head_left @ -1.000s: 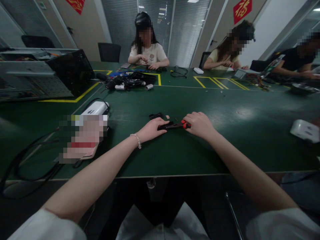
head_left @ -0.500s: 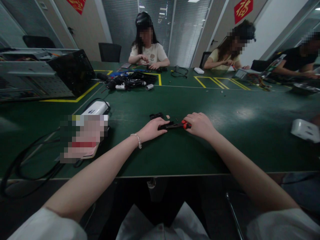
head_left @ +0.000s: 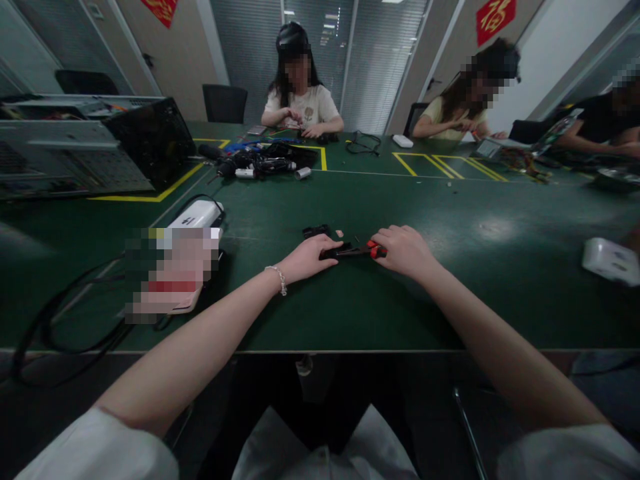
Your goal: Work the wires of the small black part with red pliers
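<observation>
Between thumb and fingers, my left hand (head_left: 311, 260) grips a small black plastic part (head_left: 330, 254) low over the table. My right hand (head_left: 404, 251) is closed round the red handles of a pair of pliers (head_left: 376, 249). The dark jaws of the pliers reach left to the black part; whether they bite on it is too small to tell. Just beyond my left hand lies another black plastic piece (head_left: 316, 231). A small pale scrap (head_left: 339, 233) and a thin dark bit (head_left: 357, 239) rest beside it.
On the green table (head_left: 360, 313), a phone (head_left: 185, 303), a white device (head_left: 200, 215) and looped black cables (head_left: 47, 327) lie left. An opened computer case (head_left: 75, 157) stands behind them. A drill and cables (head_left: 265, 160) are heaped farther back. At right sits a white box (head_left: 611, 261). Co-workers sit opposite.
The whole view has shifted slightly, moving things a little to the right in the picture. Both hands keep their grips, and the pliers stay against or near the black part.
</observation>
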Demonstrator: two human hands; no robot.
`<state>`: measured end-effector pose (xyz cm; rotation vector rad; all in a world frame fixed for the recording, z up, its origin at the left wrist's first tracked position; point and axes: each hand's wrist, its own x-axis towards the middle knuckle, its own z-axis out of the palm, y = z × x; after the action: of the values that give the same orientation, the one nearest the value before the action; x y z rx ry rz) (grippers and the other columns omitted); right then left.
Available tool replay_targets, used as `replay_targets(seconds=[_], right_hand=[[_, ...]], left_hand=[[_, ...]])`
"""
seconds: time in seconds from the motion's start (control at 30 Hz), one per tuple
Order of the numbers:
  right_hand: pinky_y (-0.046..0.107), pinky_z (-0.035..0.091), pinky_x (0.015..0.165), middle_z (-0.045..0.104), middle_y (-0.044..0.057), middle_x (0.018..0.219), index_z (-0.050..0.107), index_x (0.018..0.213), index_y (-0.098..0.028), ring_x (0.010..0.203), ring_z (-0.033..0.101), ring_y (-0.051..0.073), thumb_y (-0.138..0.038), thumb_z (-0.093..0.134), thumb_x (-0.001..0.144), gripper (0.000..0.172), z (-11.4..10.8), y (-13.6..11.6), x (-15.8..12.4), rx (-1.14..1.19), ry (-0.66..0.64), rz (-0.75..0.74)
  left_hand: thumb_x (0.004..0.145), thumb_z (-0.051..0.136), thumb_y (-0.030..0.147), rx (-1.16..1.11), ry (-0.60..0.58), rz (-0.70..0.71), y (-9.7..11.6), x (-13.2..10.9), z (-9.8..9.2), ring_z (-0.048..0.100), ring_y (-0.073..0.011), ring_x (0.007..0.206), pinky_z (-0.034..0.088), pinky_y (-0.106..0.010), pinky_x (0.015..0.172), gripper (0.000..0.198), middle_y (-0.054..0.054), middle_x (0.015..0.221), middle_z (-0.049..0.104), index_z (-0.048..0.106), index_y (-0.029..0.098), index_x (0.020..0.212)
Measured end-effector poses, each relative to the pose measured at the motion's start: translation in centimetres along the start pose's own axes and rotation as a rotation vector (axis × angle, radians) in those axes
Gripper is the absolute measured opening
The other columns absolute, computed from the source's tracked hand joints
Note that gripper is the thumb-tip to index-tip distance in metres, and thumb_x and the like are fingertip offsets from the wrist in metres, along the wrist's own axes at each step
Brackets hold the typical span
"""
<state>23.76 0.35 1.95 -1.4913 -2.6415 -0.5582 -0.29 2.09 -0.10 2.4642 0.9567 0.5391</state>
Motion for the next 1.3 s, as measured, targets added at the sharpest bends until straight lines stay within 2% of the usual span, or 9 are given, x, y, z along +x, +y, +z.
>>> replay_targets(seconds=[0.97,1.3], right_hand=[[0.031,0.031,0.065,0.063,0.007,0.086,0.061,0.089,-0.016,0.08,0.051,0.021,-0.031,0.051,0.074,0.024,0.11,0.04,0.07,-0.001,0.003,-0.001],[0.031,0.031,0.066,0.062,0.007,0.086,0.061,0.088,-0.016,0.079,0.05,0.02,-0.032,0.051,0.073,0.024,-0.21,-0.07,-0.01,0.029,0.012,0.007]], left_hand=[[0.081,0.057,0.022,0.003,-0.009,-0.029,0.49,-0.06,-0.28,0.052,-0.018,0.101,0.039,-0.033,0.092,0.045,-0.007,0.112,0.055,0.048,0.017,0.125],[0.081,0.057,0.023,-0.021,-0.003,-0.026,0.09,-0.13,-0.11,0.053,-0.0177,0.099,0.04,-0.032,0.09,0.045,-0.007,0.111,0.055,0.048,0.018,0.125]])
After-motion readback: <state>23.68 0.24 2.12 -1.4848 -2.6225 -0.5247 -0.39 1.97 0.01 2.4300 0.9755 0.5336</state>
